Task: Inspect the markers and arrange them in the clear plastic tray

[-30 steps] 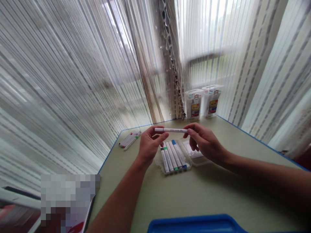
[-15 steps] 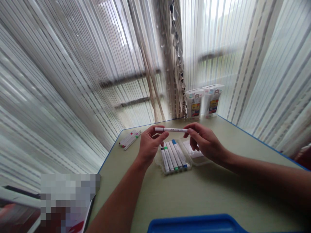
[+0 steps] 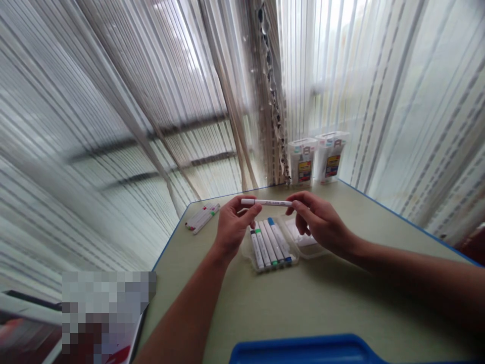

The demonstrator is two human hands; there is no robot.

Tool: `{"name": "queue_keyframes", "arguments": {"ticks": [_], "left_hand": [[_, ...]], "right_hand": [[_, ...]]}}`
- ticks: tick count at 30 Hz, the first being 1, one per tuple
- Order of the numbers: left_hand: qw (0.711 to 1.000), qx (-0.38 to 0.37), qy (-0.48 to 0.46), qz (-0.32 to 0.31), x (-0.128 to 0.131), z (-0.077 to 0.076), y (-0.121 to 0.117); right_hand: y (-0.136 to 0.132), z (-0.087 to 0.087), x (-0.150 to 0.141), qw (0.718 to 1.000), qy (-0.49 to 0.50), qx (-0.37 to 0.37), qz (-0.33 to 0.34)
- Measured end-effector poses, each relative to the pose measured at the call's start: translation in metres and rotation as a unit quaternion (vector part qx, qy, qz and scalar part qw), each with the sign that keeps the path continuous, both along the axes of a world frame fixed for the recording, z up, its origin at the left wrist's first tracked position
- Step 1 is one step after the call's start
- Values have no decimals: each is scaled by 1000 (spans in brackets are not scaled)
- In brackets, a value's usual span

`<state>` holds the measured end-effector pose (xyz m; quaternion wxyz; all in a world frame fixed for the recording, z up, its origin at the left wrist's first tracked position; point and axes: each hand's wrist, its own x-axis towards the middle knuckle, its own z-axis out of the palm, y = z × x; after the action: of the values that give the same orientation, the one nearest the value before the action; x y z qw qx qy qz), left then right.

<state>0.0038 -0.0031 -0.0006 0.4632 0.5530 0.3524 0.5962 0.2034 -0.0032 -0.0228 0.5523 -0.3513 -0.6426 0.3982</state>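
Both ends of one white marker [image 3: 273, 203] are pinched, level, near the middle of the frame. The left hand [image 3: 235, 225] has it between thumb and fingers near a section set off by a thin dark ring; the right hand [image 3: 316, 216] nips the opposite end with thumb and forefinger, its other fingers curled below. Neither grip looks strained.

The marker should be light and stiff, its smooth barrel perhaps a little slippery and apt to roll or turn. I'd judge a fingertip hold on the plain barrel, just clear of the ring, the surest; little squeeze seems needed.

Just below the hands in the frame, an open clear case [image 3: 262, 271] holds a row of markers [image 3: 270, 246], its lid [image 3: 316, 252] spread rightward, partly behind the right hand. Left of centre, more markers [image 3: 202, 219] lie bunched on the tabletop [image 3: 341, 313]. Two upright containers [image 3: 303, 164] stand at the far edge, right of centre; a blue object [image 3: 303, 350] is cut off at bottom.
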Motion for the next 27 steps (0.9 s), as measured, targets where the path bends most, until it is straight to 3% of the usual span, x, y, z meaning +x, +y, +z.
{"name": "queue_keyframes", "arguments": {"ticks": [27], "left_hand": [[1000,-25,-15,7,1,3,-1]], "right_hand": [[-2,-1,2,1000,-16,14,0]]}}
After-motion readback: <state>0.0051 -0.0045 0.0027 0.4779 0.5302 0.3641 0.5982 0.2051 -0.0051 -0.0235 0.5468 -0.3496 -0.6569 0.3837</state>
